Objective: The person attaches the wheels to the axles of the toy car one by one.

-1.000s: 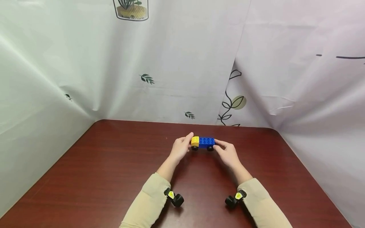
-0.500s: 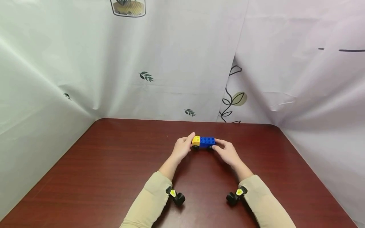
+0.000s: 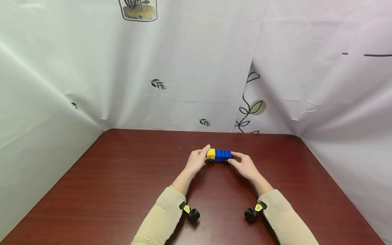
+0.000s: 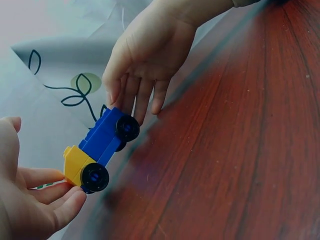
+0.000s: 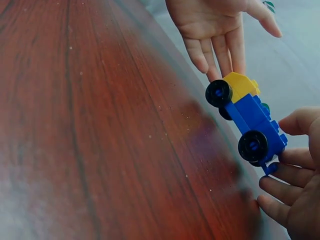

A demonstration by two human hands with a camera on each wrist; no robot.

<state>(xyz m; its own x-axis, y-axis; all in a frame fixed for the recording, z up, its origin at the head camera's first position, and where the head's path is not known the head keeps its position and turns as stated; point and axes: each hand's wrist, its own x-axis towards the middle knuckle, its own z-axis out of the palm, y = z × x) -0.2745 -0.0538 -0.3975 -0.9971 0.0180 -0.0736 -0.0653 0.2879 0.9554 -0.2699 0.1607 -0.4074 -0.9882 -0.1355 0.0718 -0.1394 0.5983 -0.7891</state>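
A toy truck (image 3: 223, 155) built of blocks, with a yellow front, blue studded back and black wheels, sits between my two hands at the far middle of the table. My left hand (image 3: 195, 161) is at the yellow front (image 4: 76, 162). Its fingertips touch that end, and its thumb stands apart in the right wrist view. With thumb and fingers, my right hand (image 3: 244, 166) pinches the blue rear (image 5: 260, 122). A fingertip partly hides the rear wheel in the head view. Whether the wheels touch the table, I cannot tell.
The dark red wooden table (image 3: 128, 190) has rounded far corners. Pale cloth (image 3: 183, 61) printed with leaves hangs behind and at both sides. A small black camera (image 3: 193, 215) sits on the left sleeve, another black camera (image 3: 251, 215) on the right.
The toy truck and both hands have shifted very slightly right in the head view. A right fingertip now covers more of the rear wheel. The head view has tilted a little.
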